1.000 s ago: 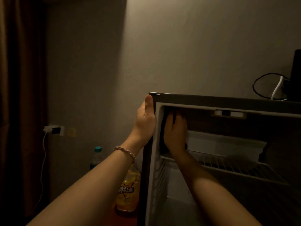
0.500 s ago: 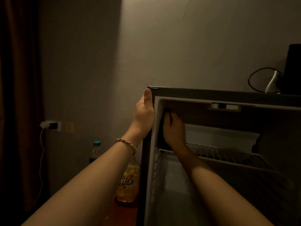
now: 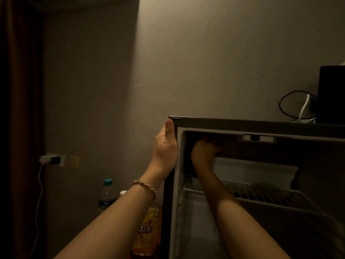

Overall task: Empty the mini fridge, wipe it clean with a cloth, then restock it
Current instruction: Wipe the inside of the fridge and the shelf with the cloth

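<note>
Wiping is the step in hand, by the look of it: a dark cloth sits against the inner left wall of the mini fridge, in its upper compartment above the wire shelf. The right hand reaches in over it, fingers pushed up toward the ceiling of the cavity; in the gloom I cannot tell whether they press flat or curl round the fabric. The left hand grips the fridge's outer left corner, thumb up along the front edge, steadying the cabinet.

The fridge opens toward the viewer and stands upright, its long axis vertical; the cloth's own lie is too dark to read.

Risks, as I judge them: the cloth could slip down behind the shelf, or a hard push could shift the cabinet and disturb the black box and cables on top. A water bottle and a yellow drink bottle stand just left of the fridge.
</note>
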